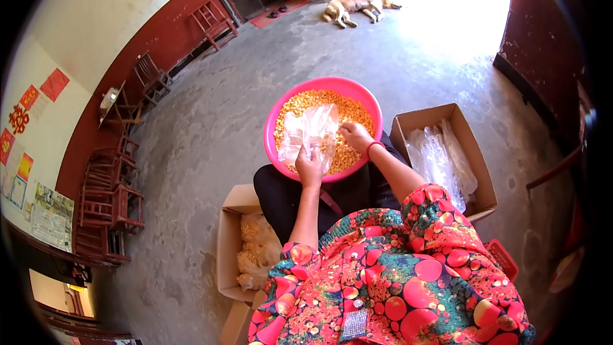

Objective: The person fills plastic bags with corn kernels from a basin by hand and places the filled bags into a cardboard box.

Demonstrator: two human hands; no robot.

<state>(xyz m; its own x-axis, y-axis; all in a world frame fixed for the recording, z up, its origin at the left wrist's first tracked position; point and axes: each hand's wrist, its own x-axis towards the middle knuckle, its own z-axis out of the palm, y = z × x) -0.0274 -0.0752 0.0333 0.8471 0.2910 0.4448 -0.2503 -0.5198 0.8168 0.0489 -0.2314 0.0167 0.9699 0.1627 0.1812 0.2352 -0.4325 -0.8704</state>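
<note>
A pink basin (371,103) full of orange-yellow kernels (348,110) rests at my lap. Over its left part my left hand (310,165) is closed on a clear plastic bag (321,121), which stands upright from my fingers. More clear plastic lies on the kernels beside it. My right hand (356,136), with a red band at the wrist, is above the kernels just right of the bag. Its fingers are pressed together, and what they hold, if anything, is too small to make out.
On the right, a cardboard box (480,176) holds clear plastic bags. Another box (228,252) at lower left contains filled bags. A dog (354,6) lies on the floor near the bright doorway. Wooden chairs (105,182) line the left wall.
</note>
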